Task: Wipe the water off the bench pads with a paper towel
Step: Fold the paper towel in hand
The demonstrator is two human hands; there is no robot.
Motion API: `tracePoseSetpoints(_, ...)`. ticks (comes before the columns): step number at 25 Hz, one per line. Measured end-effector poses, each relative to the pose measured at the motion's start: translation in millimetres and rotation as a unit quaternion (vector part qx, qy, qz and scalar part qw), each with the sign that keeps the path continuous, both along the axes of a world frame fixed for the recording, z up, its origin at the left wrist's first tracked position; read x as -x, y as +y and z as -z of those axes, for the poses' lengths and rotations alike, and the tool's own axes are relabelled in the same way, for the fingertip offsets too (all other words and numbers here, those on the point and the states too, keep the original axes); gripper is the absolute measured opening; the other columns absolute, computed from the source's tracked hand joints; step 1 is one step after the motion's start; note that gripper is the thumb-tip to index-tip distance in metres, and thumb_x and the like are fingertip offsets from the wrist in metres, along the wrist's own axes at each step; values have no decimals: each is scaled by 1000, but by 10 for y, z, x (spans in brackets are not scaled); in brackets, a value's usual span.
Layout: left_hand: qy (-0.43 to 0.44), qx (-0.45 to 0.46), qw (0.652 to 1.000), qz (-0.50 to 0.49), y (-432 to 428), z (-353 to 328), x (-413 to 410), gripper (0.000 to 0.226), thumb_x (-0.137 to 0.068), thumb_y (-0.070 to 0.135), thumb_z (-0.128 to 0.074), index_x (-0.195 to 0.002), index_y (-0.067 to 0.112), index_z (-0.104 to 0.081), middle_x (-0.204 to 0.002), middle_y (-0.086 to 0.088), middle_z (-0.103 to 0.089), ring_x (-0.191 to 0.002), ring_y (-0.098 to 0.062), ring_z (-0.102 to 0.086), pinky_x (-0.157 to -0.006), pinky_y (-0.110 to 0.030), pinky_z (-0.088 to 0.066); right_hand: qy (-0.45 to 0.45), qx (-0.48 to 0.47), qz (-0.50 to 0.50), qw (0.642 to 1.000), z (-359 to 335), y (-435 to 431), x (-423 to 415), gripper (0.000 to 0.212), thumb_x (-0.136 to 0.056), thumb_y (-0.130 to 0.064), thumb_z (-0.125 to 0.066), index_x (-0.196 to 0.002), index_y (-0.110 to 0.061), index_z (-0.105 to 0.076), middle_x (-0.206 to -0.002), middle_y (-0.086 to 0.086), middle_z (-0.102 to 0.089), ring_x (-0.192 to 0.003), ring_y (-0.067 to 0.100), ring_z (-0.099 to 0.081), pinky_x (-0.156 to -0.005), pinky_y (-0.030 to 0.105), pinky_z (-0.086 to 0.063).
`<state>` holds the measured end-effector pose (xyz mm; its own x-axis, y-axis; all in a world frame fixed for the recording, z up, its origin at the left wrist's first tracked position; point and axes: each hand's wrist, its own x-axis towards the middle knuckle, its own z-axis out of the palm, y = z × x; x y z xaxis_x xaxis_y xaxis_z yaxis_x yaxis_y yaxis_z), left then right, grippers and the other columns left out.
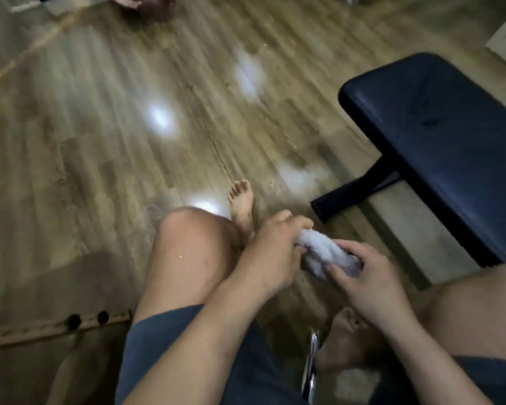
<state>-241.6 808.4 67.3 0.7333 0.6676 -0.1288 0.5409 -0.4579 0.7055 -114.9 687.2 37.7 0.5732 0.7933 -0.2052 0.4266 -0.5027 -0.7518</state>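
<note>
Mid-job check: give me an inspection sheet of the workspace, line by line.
Surface: dark bench pad at right, untouched; wetness not discernible through blur.
Job's things: crumpled white paper towel, held above the floor, apart from the pad.
Clutter: nothing seen on the pad.
Grippers: left hand and right hand both grip the towel's ends.
Cables: nothing seen.
Surroundings: wooden floor with light glare; bare knee; black bench leg.
</note>
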Motion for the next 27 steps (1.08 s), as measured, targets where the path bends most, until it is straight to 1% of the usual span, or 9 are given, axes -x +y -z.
tracePoseSetpoints(3, 2, -36, 995, 94, 214, -5, -487, 38, -82, 11, -64, -119, 19, -62, -111, -2, -52, -101, -27, -56, -85, -41, -50, -35, 17, 76, 996, 13, 89, -237, 23, -76, -9, -74, -92, -25, -70, -83, -8, -69, -80, 15, -65, -73, 33, -50)
tracePoseSetpoints(6, -4, -56, 989, 134, 388, -95, -825, 22, -85, 18, -63, -107, 21, -64, -105, 1, -46, -102, -23, -52, -79, -39, -48, -47, 4, 116, 992, -93, 151, -322, 18, -79, -11, -73, -87, -27, -68, -81, -8, -66, -75, 9, -63, -69, 31, -49)
tracePoseSetpoints(10, -32, -53, 983, 173, 673, -49, -1165, 11, -86, 18, -65, -97, 18, -67, -124, 3, -45, -119, -17, -39, -103, -33, -35, -17, -28, 207, 978, -151, 253, -472, 9, -84, -21, -68, -82, -27, -62, -73, -10, -66, -67, 7, -61, -63, 31, -49)
tracePoseSetpoints(13, -44, 77, 971, 221, 842, -85, -1221, 5, -85, 11, -67, -85, 15, -64, -103, 3, -62, -99, -10, -55, -91, -30, -43, 62, -104, 301, 946, -231, 285, -435, 16, -82, -15, -72, -88, -26, -63, -83, -13, -68, -74, 4, -64, -64, 14, -49)
tracePoseSetpoints(15, -27, 230, 947, 221, 934, -136, -1240, 5, -87, 10, -66, -83, 9, -64, -79, 2, -63, -75, -9, -58, -72, -29, -45, 179, -180, 398, 881, -247, 260, -398, 29, -77, -13, -77, -101, -25, -65, -97, -9, -70, -88, 5, -67, -73, 17, -53)
tracePoseSetpoints(18, -26, 362, 916, 171, 950, -198, -1290, 7, -80, 18, -67, -77, 15, -61, -72, -2, -59, -67, -14, -54, -60, -29, -41, 397, -350, 466, 709, -249, 228, -373, 58, -70, -9, -77, -125, -8, -58, -121, 17, -65, -112, 31, -62, -98, 45, -50)
tracePoseSetpoints(19, -26, 395, 906, 153, 913, -236, -1256, 7, -75, 18, -66, -76, 16, -60, -72, -3, -56, -65, -15, -52, -57, -28, -39, 429, -382, 464, 674, -266, 248, -349, 60, -71, -8, -76, -127, -3, -56, -124, 22, -62, -115, 35, -60, -102, 48, -46)
tracePoseSetpoints(23, -27, 456, 875, 156, 817, -336, -976, 25, -67, 6, -67, -91, 9, -57, -77, -9, -61, -67, -21, -54, -62, -34, -42, 485, -445, 467, 591, -406, 509, -214, 59, -71, -15, -74, -126, -1, -58, -127, 26, -59, -106, 33, -60, -94, 47, -50)
tracePoseSetpoints(27, -43, 433, 886, 160, 882, -512, -837, 49, -65, 4, -67, -114, 4, -63, -93, -14, -72, -81, -25, -65, -78, -37, -51, 552, -491, 406, 538, -558, 681, -30, 50, -72, -20, -73, -117, -1, -63, -108, 22, -68, -96, 34, -67, -86, 53, -54)
